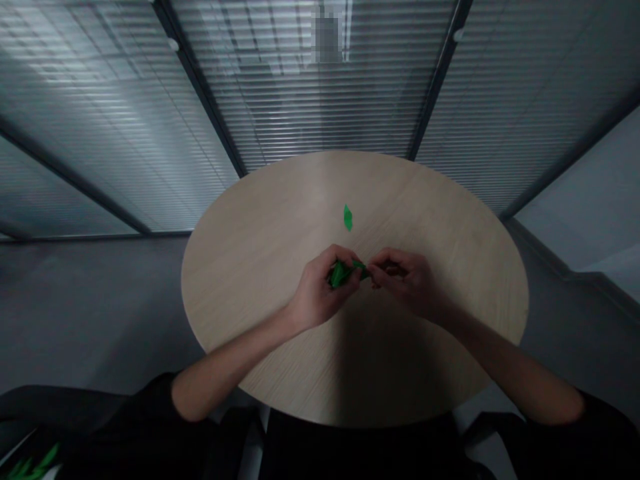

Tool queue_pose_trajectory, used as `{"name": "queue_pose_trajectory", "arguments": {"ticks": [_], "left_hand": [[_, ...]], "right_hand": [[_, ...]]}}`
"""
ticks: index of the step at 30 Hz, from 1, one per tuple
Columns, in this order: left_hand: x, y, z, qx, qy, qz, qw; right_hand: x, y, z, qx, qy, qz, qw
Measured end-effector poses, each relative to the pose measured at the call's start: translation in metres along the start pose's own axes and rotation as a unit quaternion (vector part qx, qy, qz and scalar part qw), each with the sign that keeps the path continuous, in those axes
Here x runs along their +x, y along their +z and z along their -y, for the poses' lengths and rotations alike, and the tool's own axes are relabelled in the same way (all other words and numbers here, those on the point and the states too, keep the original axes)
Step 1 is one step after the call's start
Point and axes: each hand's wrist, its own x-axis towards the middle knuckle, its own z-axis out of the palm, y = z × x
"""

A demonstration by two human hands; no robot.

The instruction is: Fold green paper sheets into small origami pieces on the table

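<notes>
My left hand (325,287) is closed around a bright green folded piece (340,273) that looks like paper. Its pointed end reaches out toward the right, past the thumb. At that end, my right hand (405,279) pinches with thumb and forefinger, and the fingertips of both hands nearly meet. Part of the green piece is hidden inside the left palm. Beyond the hands, a smaller green piece (348,217), slim and pointed at both ends, lies flat on the round wooden table (260,267).
Glass panels with blinds (320,107) rise just behind the table's far edge. Several green pieces (35,463) show at the lower left, beside a dark chair (60,407). A pale wall (590,193) stands at the right.
</notes>
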Motion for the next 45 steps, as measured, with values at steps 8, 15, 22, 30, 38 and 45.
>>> {"name": "queue_pose_trajectory", "arguments": {"ticks": [8,15,22,30,38,45], "left_hand": [[0.002,-0.004,0.001,0.028,0.046,0.014,0.998],[0.001,-0.004,0.003,0.018,0.033,0.022,0.999],[-0.003,0.004,0.003,0.001,-0.013,-0.026,1.000],[-0.004,0.009,0.001,-0.027,-0.048,-0.065,0.996],[-0.006,0.010,0.005,-0.038,-0.064,-0.070,0.995],[-0.005,0.010,0.004,-0.049,-0.074,-0.061,0.994]], "right_hand": [[0.000,-0.001,-0.002,-0.041,-0.020,-0.011,0.999],[0.000,-0.002,-0.001,-0.081,-0.050,-0.016,0.995],[0.001,-0.001,-0.001,-0.070,-0.045,-0.004,0.997],[0.000,-0.001,-0.003,-0.069,-0.045,0.012,0.997],[0.001,0.000,-0.002,-0.073,-0.032,0.025,0.996],[0.001,-0.001,-0.004,-0.064,-0.035,0.028,0.997]]}}
